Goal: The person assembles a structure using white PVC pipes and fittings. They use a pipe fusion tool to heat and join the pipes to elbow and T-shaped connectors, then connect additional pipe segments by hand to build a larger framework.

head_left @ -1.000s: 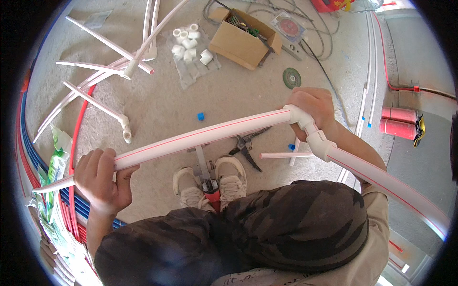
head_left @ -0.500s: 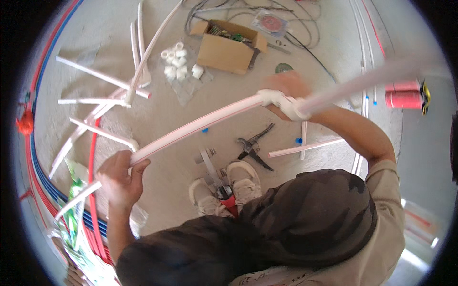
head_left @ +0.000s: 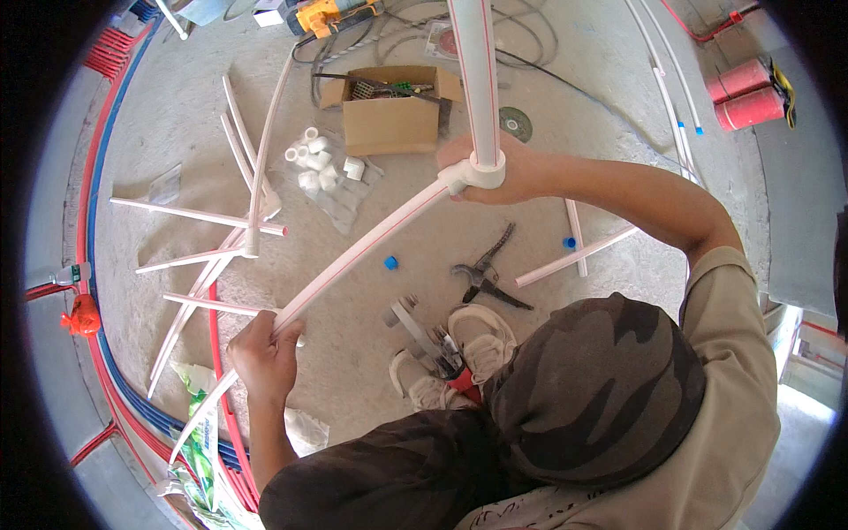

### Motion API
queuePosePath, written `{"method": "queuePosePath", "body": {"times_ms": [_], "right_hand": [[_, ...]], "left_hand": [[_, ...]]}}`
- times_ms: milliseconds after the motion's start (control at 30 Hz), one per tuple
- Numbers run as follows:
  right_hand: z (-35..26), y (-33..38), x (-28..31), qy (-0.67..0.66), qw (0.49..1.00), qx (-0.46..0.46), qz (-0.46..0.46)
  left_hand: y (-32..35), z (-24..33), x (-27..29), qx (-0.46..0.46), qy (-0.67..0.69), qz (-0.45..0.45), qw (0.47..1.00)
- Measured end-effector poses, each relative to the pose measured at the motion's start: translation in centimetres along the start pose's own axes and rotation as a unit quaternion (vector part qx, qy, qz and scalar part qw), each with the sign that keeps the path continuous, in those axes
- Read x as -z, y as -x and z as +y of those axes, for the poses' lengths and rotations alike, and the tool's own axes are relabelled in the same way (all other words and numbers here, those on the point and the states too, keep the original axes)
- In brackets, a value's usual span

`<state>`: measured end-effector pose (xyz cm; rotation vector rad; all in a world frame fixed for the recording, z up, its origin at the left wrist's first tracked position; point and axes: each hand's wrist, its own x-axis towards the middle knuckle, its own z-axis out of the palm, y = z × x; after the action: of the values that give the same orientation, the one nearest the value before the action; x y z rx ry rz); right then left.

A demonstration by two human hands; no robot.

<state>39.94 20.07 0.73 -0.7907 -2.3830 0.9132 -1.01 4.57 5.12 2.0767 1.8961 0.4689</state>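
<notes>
My left hand [head_left: 265, 358] is closed round a long white plastic pipe [head_left: 371, 240] with a red stripe, near its lower left end. The pipe slants up to a white elbow fitting [head_left: 485, 173], where my right hand [head_left: 521, 168] is closed round the joint from behind, its fingers partly hidden. From that fitting a second white pipe [head_left: 474, 79] rises toward the far edge of the view. Below the joined pipes, a black-handled pipe cutter [head_left: 481, 276] lies on the concrete floor. A tool with a red body [head_left: 461, 380] sits between my shoes.
An open cardboard box [head_left: 390, 126] stands beyond the pipe, beside several white fittings [head_left: 318, 161] on a plastic bag. More cut pipes [head_left: 199, 215] lie at left. A yellow power tool [head_left: 336, 16], cables and two red cylinders [head_left: 749, 95] are farther off. Red and blue pipes run along the left wall.
The second pipe has swung from pointing right to pointing away from me. My right hand, blurred before, has moved slightly left with the fitting. The view has shifted.
</notes>
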Motion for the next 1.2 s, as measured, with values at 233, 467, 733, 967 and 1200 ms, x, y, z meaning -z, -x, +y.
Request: {"method": "queuePosePath", "body": {"times_ms": [233, 467, 733, 967, 1200], "right_hand": [[1.6, -0.9, 0.3, -0.110, 0.993, -0.047, -0.016], [2.7, -1.8, 1.3, -0.223, 0.950, -0.217, 0.029], [0.3, -0.7, 2.1, -0.429, 0.871, -0.236, 0.050], [-1.2, -0.7, -2.4, -0.407, 0.820, -0.244, 0.320], [-0.6, -0.1, -1.2, -0.259, 0.878, -0.205, 0.345]], "left_hand": [[-1.5, 0.8, 1.2, -0.025, -0.066, -0.033, 0.997], [-5.4, 2.9, 4.3, -0.029, -0.147, -0.085, 0.985], [-6.0, 6.4, 10.0, 0.028, -0.205, -0.133, 0.969], [-5.8, 7.5, 11.0, 0.014, -0.217, -0.109, 0.970], [-4.4, 7.5, 10.3, 0.005, -0.207, -0.090, 0.974]]}}
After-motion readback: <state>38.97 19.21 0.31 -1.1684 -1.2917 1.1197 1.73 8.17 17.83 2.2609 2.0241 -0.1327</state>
